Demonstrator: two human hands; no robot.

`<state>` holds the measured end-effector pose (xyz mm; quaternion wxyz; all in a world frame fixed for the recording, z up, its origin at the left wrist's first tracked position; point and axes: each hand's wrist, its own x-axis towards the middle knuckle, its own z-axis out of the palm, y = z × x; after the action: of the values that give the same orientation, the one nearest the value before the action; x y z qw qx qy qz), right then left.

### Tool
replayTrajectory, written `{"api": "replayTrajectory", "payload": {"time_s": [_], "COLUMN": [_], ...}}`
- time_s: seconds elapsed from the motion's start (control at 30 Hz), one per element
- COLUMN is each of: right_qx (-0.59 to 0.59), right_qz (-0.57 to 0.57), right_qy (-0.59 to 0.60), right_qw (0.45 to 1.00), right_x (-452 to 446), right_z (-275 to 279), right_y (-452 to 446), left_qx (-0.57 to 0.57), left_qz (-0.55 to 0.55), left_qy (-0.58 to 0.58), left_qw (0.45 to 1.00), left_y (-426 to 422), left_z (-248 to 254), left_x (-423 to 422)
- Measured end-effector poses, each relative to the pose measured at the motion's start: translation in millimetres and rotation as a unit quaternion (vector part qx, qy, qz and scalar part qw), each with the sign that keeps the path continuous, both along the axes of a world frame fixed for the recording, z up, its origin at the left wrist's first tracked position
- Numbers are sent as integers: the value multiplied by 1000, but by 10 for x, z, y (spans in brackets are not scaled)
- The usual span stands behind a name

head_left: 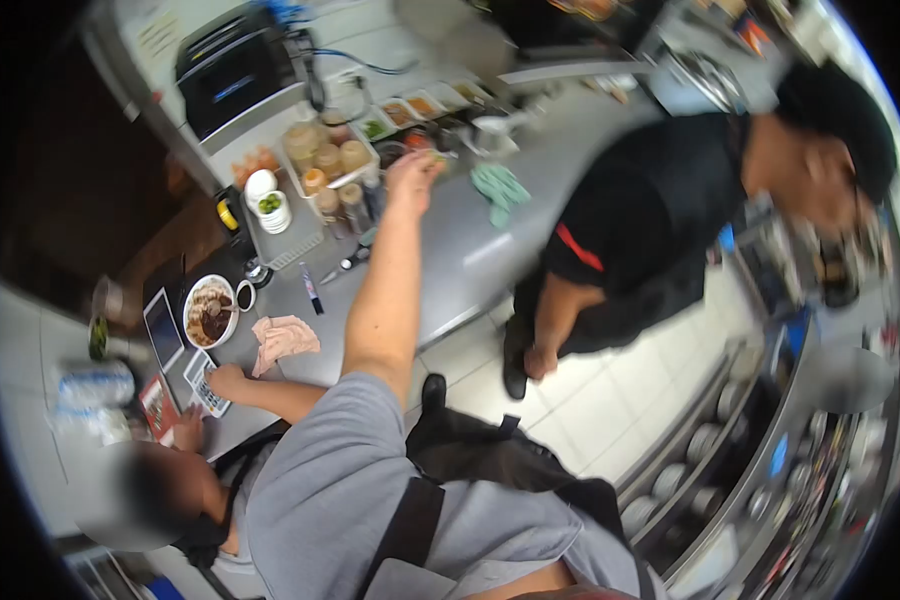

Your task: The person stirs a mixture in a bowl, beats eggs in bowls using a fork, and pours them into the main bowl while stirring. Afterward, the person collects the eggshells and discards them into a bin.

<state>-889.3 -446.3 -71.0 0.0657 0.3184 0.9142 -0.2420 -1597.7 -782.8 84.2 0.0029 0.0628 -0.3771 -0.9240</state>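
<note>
The left hand (413, 182) is hovering over the worktop (460, 260) beside bottles (328, 158) and tubs (398, 113) — apparently grouped for quick reach — a greenish bit (438, 157) showing at its fingertips (431, 167), the grip too blurred to tell whether it is pinching.

Amber bottles (354, 156); mint-green cloth (500, 192); pink cloth (283, 341); black sleeve (582, 222), red stripe (578, 246).

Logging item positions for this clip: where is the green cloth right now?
In the head view's upper middle, the green cloth lies on the metal counter, right of the person's outstretched left hand and left of the co-worker in black.
</note>
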Motion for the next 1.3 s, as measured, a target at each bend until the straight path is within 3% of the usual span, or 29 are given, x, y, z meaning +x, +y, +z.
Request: {"api": "replayTrajectory", "payload": {"time_s": [0.03, 0.1, 0.13, 0.2, 0.27, 0.3, 0.33, 0.37, 0.43, 0.5, 0.6, 0.67, 0.77, 0.93, 1.0, 1.03, 1.07, 1.1, 1.13, 1.2, 1.23, 1.3], "right_qx": [19, -78, -57, -1, -47, -19, 4, -50, -83, -94, -69, -108, -55, 24, 19, 14, 103, 114, 71, -29, -74, -157], "right_qz": [-8, -98, -163, -184, -237, -233, -251, -308, -360, -363, -426, -542, -624, -728, -776, -807, -786, -785, -832, -867, -837, -856], "right_qy": [-35, -42, 6, -22, 32, 37, 37, -2, -92, -163, -132, -132, -53, 61, 45, 29, -21, -62, -88, -101, -151, -139], "right_qw": [999, 991, 985, 983, 970, 972, 967, 950, 925, 913, 893, 823, 778, 682, 629, 590, 609, 606, 543, 487, 521, 473], "right_x": [-90, 148, 532, 914, 1619, 2030, 2422, 2769, 3521, 4185, 4979, 5282, 5624, 6348, 6644, 6844, 7003, 7143, 7197, 7175, 7170, 7018], "right_z": [436, 603, 181, 335, 197, 80, -30, 6, 6, -105, -61, 55, 426, 696, 557, 455, 174, -32, -306, -335, -543, -368], "right_y": [-235, -264, -195, -254, -259, -310, -412, -566, -902, -1232, -1592, -1728, -1551, -1408, -1697, -1885, -2209, -2505, -2812, -3256, -3550, -3642], "left_qx": [25, 15, -27, -64, -126, -486, -151, -151, -220, -245, -261, -262, -247, -187, -119, -104, -106, -101, -110, -121, -135, -146], "left_qz": [-18, -72, -103, -169, -194, -171, -203, -241, -341, -397, -541, -641, -766, -872, -930, -936, -952, -966, -970, -983, -985, -985], "left_qy": [27, 24, 71, 86, 40, 233, -49, -40, -82, -84, -96, -87, -52, 18, 45, 48, 48, 50, 53, 28, 30, 35], "left_qw": [999, 997, 992, 980, 972, 825, 966, 958, 910, 881, 794, 716, 591, 451, 346, 333, 281, 231, 209, 133, 105, 86], "left_y": [-52, -241, -336, -561, -662, -571, -376, -390, 44, 707, 1755, 2383, 3284, 4295, 4561, 4673, 4752, 4843, 4873, 4942, 4919, 4888], "left_z": [-141, -376, -504, -794, -1005, -865, -699, -1002, -1060, -787, -466, -270, 64, 382, 508, 553, 589, 637, 710, 773, 797, 775], "left_x": [232, 674, 919, 1405, 1963, 2515, 2960, 3024, 3680, 4626, 5924, 6657, 7767, 9777, 10469, 10804, 11119, 11482, 11747, 12311, 12571, 13038]}}
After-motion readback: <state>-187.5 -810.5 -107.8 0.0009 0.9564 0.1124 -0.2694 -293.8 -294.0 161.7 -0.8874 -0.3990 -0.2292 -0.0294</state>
